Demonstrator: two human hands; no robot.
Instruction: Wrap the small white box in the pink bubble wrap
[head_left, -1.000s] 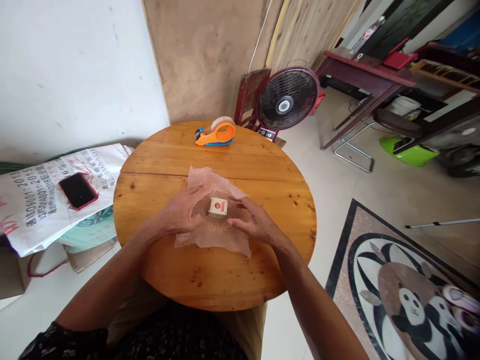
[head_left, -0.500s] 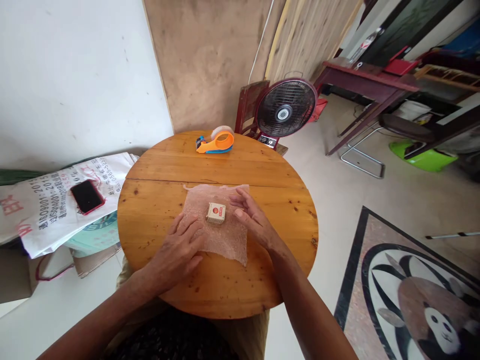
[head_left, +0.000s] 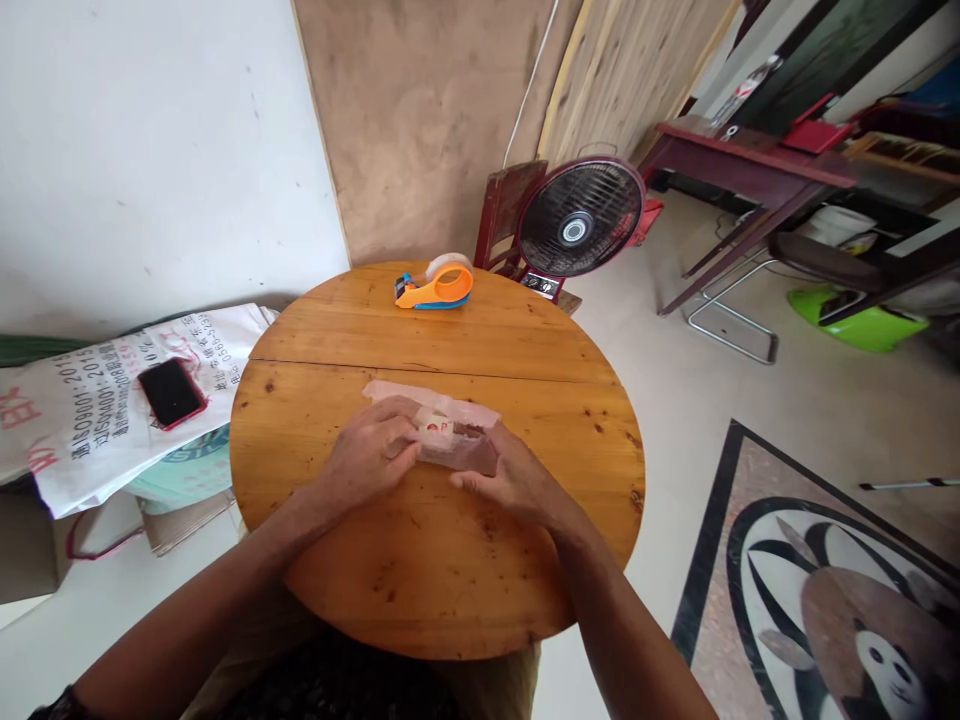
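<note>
A: Step in hand?

B: Wrapping, judged. A small pale box (head_left: pixel 436 427) is bedded in pinkish see-through wrap (head_left: pixel 471 410), near the middle of the round wooden table (head_left: pixel 420 560). Its top is only partly seen; a flap appears to be drawn over from the near side.

A: Grip, left?

B: The left hand (head_left: pixel 375 445) is set at the box's left end, fingers curled, thumb close to them. Wrap may be pinched there; it cannot be told, contact being hidden.

A: Right?

B: The right hand (head_left: pixel 521 475) is placed at the wrap's right end, thumb spread from the fingers. Whether film is caught by the fingertips cannot be told.

A: Next move calls for?

B: Judged only: the flap to be kept taut and pressed snug, the box to be steadied so it isn't slid.

A: Counts, quick.

B: Box, one. Wrap, one sheet. Hands, two. Round table, one. Tape dispenser (head_left: pixel 420 298), one, stood near the far edge, untouched. Phone (head_left: pixel 172 392), one, laid on the printed sack (head_left: pixel 90 400) at left. Fan (head_left: pixel 575 230), one, beyond the table.
</note>
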